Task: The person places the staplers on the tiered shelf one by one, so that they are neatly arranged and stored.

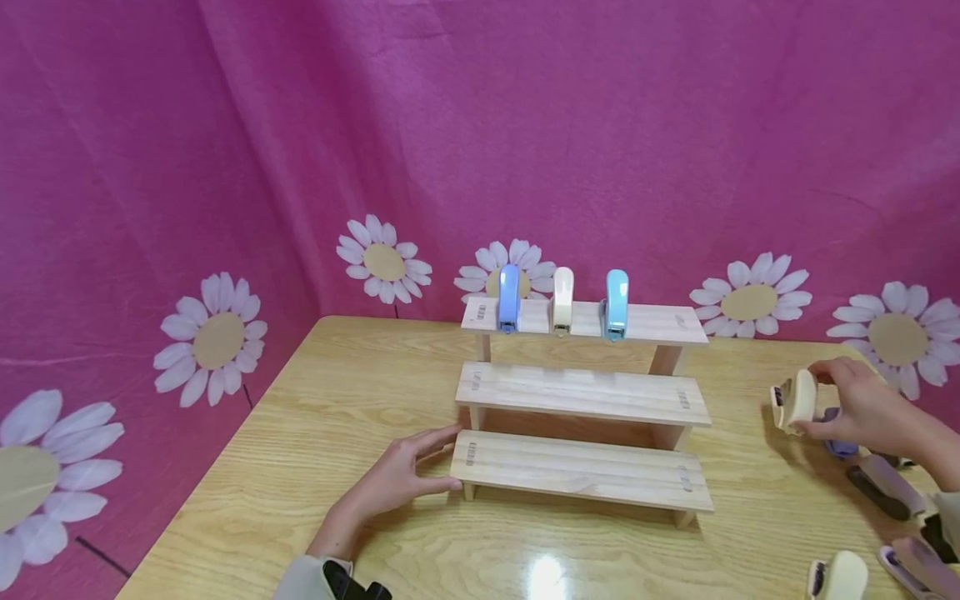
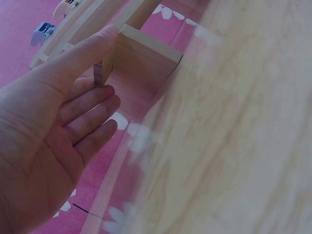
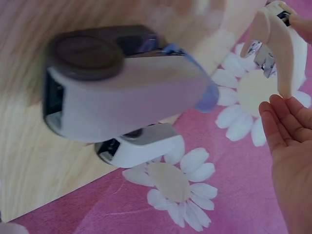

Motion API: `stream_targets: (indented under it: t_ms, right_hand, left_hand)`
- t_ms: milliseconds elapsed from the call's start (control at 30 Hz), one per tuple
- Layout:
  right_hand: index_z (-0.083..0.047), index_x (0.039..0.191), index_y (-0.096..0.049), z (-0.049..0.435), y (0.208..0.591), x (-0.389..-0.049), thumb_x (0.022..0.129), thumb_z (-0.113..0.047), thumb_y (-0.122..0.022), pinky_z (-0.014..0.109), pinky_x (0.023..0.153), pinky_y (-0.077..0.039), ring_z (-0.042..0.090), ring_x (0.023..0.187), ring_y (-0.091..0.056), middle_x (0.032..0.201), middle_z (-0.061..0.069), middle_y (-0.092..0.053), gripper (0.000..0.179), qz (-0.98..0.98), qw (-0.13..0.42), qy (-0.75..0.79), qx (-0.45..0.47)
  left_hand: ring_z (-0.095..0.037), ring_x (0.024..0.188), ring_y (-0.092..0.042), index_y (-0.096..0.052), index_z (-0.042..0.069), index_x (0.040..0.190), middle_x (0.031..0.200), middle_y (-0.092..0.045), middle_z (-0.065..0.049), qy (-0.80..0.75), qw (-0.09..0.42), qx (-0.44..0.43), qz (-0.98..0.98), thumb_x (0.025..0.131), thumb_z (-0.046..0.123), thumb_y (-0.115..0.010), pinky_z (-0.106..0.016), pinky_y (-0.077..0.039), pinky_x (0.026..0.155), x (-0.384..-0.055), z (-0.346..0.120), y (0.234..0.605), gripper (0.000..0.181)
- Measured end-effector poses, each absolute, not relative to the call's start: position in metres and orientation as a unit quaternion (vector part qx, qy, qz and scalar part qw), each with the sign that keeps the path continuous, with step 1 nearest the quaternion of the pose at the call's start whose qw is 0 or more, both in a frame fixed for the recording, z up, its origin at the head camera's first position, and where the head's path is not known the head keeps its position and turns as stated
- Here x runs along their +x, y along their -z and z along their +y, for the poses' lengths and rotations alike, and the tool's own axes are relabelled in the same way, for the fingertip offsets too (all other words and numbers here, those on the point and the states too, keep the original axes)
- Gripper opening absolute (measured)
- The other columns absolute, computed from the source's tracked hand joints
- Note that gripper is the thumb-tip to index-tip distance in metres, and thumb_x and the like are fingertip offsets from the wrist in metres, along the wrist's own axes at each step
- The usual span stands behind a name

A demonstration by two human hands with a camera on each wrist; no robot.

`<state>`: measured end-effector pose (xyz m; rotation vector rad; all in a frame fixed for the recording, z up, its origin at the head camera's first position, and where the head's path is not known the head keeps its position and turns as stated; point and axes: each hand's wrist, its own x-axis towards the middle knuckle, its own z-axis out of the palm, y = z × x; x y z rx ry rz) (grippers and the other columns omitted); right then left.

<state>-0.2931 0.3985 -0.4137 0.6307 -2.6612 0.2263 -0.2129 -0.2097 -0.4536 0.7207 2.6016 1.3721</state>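
A three-step wooden display stand is on the table. At the left end of its lowest step, my left hand grips the board, thumb at the front corner and forefinger toward the back. The left wrist view shows that thumb along the board end. Off to the right, my right hand pinches a cream stapler between thumb and fingers, above the table. On the top step stand a blue stapler, a cream-white stapler and a light blue stapler, spaced apart.
Several more staplers lie at the right, including a purple-grey stapler, a dark blue stapler and a cream stapler near the front. A pink curtain with daisies hangs behind the wooden table.
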Motion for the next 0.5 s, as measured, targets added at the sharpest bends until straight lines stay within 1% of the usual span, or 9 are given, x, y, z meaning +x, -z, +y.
stream_targets:
  t_ms: [67,133,233,300,367,400,500]
  right_hand:
    - [0.016,0.104,-0.054,0.396,0.408,-0.293,0.05,-0.022,-0.096,0.049,0.063,-0.056,0.043,0.085,-0.061,0.095,0.029,-0.06,0.078,-0.949,0.206,-0.088,0.22]
    - [0.016,0.108,-0.053,0.394,0.402,-0.292,0.051,-0.022,-0.096,0.044,0.064,-0.056,0.045,0.087,-0.061,0.098,0.031,-0.059,0.081,-0.95,0.208,-0.102,0.209]
    - [0.014,0.112,-0.051,0.389,0.394,-0.291,0.053,-0.023,-0.096,0.045,0.066,-0.053,0.046,0.09,-0.059,0.101,0.032,-0.059,0.083,-0.951,0.209,-0.123,0.194]
    - [0.013,0.112,-0.051,0.387,0.388,-0.291,0.053,-0.024,-0.096,0.034,0.066,-0.05,0.045,0.09,-0.058,0.101,0.031,-0.059,0.082,-0.948,0.214,-0.136,0.19]
    - [0.012,0.11,-0.052,0.384,0.382,-0.291,0.053,-0.023,-0.095,0.029,0.067,-0.048,0.044,0.09,-0.057,0.101,0.03,-0.059,0.08,-0.945,0.222,-0.145,0.191]
    - [0.011,0.11,-0.052,0.383,0.38,-0.291,0.053,-0.023,-0.095,0.023,0.066,-0.044,0.044,0.089,-0.057,0.1,0.029,-0.059,0.079,-0.943,0.228,-0.147,0.192]
    - [0.01,0.11,-0.054,0.379,0.37,-0.292,0.054,-0.022,-0.095,0.021,0.066,-0.039,0.043,0.09,-0.058,0.101,0.028,-0.059,0.077,-0.939,0.239,-0.154,0.196]
  left_hand:
    - [-0.035,0.134,-0.051,-0.043,0.006,0.147,0.149,-0.048,-0.016,-0.454,0.058,0.236,0.857,0.085,0.033,-0.076,-0.046,-0.043,0.112,-0.213,-0.21,0.454,0.076]
    - [-0.035,0.134,-0.051,-0.043,0.005,0.147,0.149,-0.048,-0.016,-0.453,0.056,0.238,0.857,0.085,0.033,-0.075,-0.046,-0.044,0.112,-0.213,-0.21,0.454,0.075]
    - [-0.035,0.134,-0.051,-0.044,0.005,0.147,0.149,-0.048,-0.016,-0.453,0.054,0.239,0.857,0.084,0.033,-0.076,-0.046,-0.044,0.112,-0.213,-0.21,0.454,0.075]
    - [-0.033,0.134,-0.051,-0.044,0.006,0.147,0.149,-0.048,-0.015,-0.453,0.056,0.238,0.858,0.084,0.033,-0.076,-0.046,-0.043,0.112,-0.213,-0.209,0.454,0.076]
    - [-0.031,0.134,-0.051,-0.044,0.006,0.147,0.15,-0.048,-0.013,-0.455,0.059,0.234,0.857,0.083,0.034,-0.077,-0.046,-0.043,0.113,-0.213,-0.209,0.453,0.076]
    - [-0.031,0.134,-0.051,-0.044,0.007,0.147,0.15,-0.048,-0.013,-0.455,0.059,0.233,0.857,0.083,0.034,-0.077,-0.045,-0.043,0.113,-0.212,-0.209,0.453,0.076]
    - [-0.03,0.134,-0.052,-0.044,0.007,0.147,0.15,-0.048,-0.012,-0.455,0.059,0.233,0.858,0.083,0.034,-0.077,-0.046,-0.043,0.113,-0.211,-0.209,0.453,0.076]
